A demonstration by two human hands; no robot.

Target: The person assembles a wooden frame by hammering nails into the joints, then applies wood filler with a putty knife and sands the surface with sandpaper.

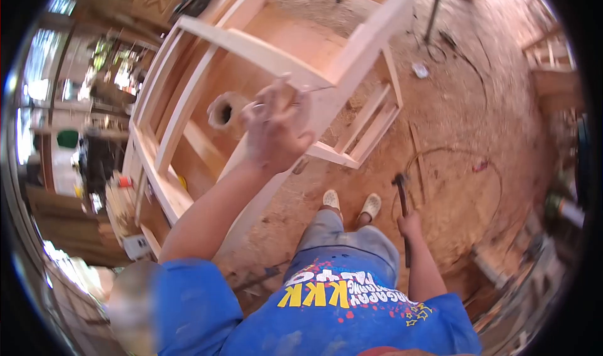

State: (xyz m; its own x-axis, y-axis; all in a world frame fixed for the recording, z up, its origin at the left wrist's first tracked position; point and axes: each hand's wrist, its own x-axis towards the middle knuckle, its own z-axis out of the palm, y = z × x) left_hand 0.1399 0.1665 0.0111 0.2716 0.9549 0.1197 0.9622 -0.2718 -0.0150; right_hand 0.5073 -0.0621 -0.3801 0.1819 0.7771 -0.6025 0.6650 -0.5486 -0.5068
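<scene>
A large pale wooden frame [245,45], made of rails and panels, stands in front of me and to the left. My left hand [279,127] is on its near board, close to the corner where two rails meet. The fingers bend over the edge with the thumb apart; motion blurs their tips. Beside that hand, a round wooden piece with a dark hole [223,111] shows inside the frame. Low at my right side, my right hand [410,224] is closed round the handle of a hammer [401,186], its dark head pointing away from me.
Sawdust and shavings cover the dirt floor [377,180]. A thin cable [499,199] loops across it on the right, near a wood strip [417,158]. Scrap wood [502,265] lies behind my right arm. Planks and tools crowd the left, near a green object [67,139].
</scene>
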